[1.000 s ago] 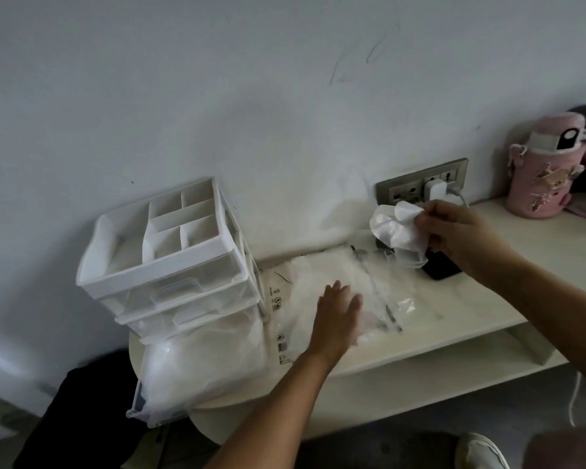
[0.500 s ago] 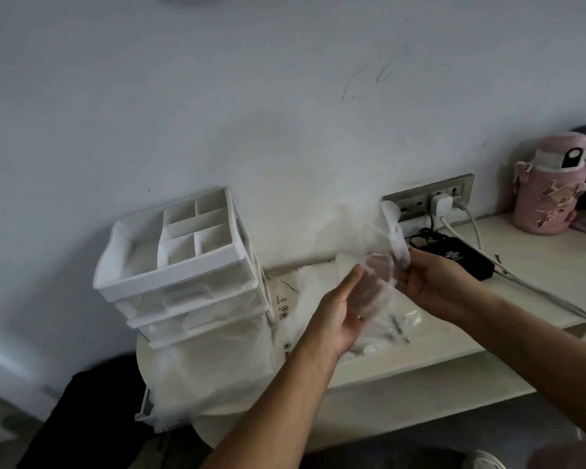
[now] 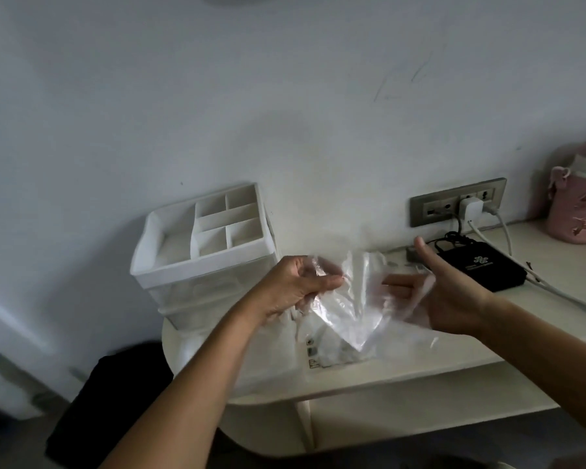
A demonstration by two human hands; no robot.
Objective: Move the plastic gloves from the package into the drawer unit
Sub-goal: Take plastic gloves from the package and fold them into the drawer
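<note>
Two hands, one glove in handling.

1. Left hand [image 3: 298, 286]: centre of the frame, fingers curled, thumb pressed against them; a corner of the plastic glove [image 3: 352, 313] is pinched.
2. Right hand [image 3: 454, 299]: right of centre, thumb raised, fingers straight and seen through the film. No grip is shown, and whether the fingers lie inside the glove or merely behind it cannot be told.
3. Plastic glove: thin clear film, spread between both hands above the table [image 3: 437, 365]; not yet in the drawer unit [image 3: 203, 238].
4. Package [image 3: 322, 357]: clear bag with printed marks, laid flat on the table just below the glove.
5. Drawer unit: white, left of centre, against the wall, divided tray on top. Whether a drawer is pulled out cannot be made out.
6. Also noted: wall socket panel [image 3: 430, 208] with white charger [image 3: 469, 208], black box [image 3: 481, 265] with cables, pink bottle [image 3: 575, 208] at the right edge.

Risks, as judged: the film is secured by one pinch only, so it could be dropped. Cling could cause further gloves to be dragged from the package. A hard pull could tear the film. A closed drawer would require a hand to be freed first.
</note>
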